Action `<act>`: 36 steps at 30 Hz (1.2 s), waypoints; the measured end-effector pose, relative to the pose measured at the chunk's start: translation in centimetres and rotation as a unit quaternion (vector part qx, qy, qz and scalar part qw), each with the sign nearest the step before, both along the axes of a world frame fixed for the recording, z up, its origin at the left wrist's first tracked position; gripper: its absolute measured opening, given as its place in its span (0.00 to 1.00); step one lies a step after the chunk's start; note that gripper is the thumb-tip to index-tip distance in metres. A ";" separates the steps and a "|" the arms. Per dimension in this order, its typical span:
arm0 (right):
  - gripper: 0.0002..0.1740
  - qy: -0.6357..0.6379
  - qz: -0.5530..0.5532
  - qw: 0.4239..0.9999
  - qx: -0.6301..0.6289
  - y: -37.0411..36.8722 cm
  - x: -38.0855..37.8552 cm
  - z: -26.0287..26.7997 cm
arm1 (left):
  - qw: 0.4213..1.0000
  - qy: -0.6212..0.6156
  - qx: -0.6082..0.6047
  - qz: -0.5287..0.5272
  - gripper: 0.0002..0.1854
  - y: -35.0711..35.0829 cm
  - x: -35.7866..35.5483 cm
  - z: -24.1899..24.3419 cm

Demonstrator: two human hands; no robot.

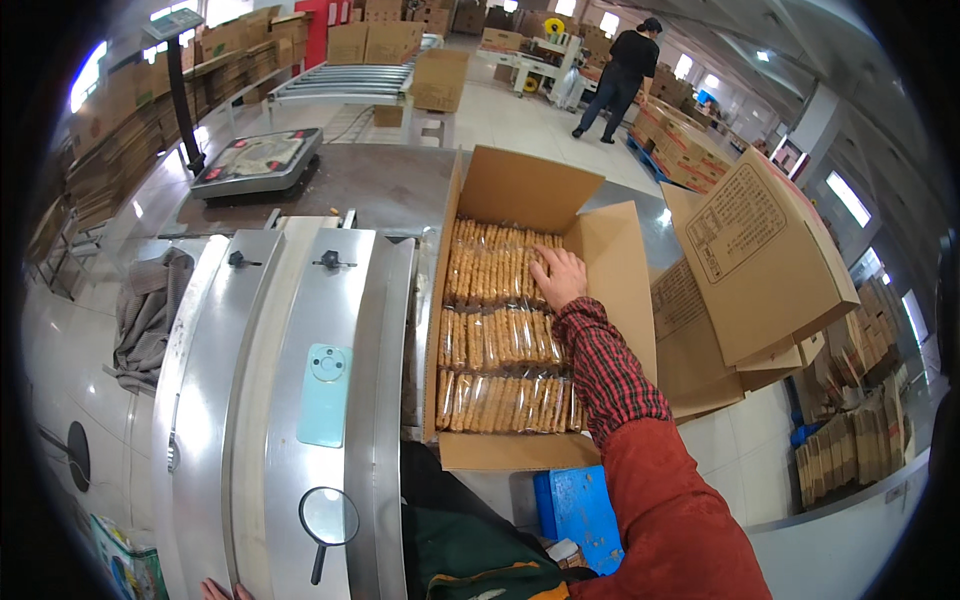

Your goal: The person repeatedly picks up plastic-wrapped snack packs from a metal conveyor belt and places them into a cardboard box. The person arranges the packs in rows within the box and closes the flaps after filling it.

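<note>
An open cardboard box (525, 451) stands before me, holding several rows of stick-like golden snacks in clear plastic packets (502, 334). My right hand (561, 276) rests on packets at the right side of the upper rows, fingers slightly spread; whether it grips one cannot be told. At the bottom left, only the fingertips of my left hand (223, 591) show, at the belt of a steel conveyor (259, 337); the rest of that hand is cut off by the picture's edge. A light-green phone (325, 397) and a black-handled magnifying glass (328, 517) lie on the conveyor's metal side plate.
A platform scale (259, 161) sits beyond the conveyor. More open cardboard boxes (757, 255) stand at the right, and a blue crate (581, 517) is below the box. A grey cloth (154, 319) hangs at the left. A person (626, 79) stands by stacked cartons farther off.
</note>
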State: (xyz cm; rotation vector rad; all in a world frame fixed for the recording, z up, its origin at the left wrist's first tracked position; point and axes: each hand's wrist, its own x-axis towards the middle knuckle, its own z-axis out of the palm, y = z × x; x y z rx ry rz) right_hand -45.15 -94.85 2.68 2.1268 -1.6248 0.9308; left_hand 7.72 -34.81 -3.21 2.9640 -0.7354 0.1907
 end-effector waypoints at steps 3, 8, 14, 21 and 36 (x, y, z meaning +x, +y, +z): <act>0.23 0.011 -0.007 0.999 0.032 0.3 0.1 0.3 | 1.000 -0.020 0.003 -0.008 0.37 -0.1 0.2 -0.3; 0.23 0.005 -0.006 0.999 0.032 0.5 0.3 0.6 | 0.998 -0.056 0.023 -0.015 0.37 0.2 0.4 -0.8; 0.22 -0.001 -0.006 1.000 0.024 0.4 0.3 0.4 | 0.995 -0.094 0.027 -0.027 0.36 0.5 0.6 -1.2; 0.21 -0.025 0.016 0.999 -0.016 0.4 0.3 0.2 | 0.993 -0.110 0.011 -0.029 0.35 0.4 0.3 -1.4; 0.23 -0.011 0.075 0.996 0.051 -2.7 -3.1 -0.9 | 0.985 -0.133 -0.093 -0.054 0.35 1.7 1.0 -4.5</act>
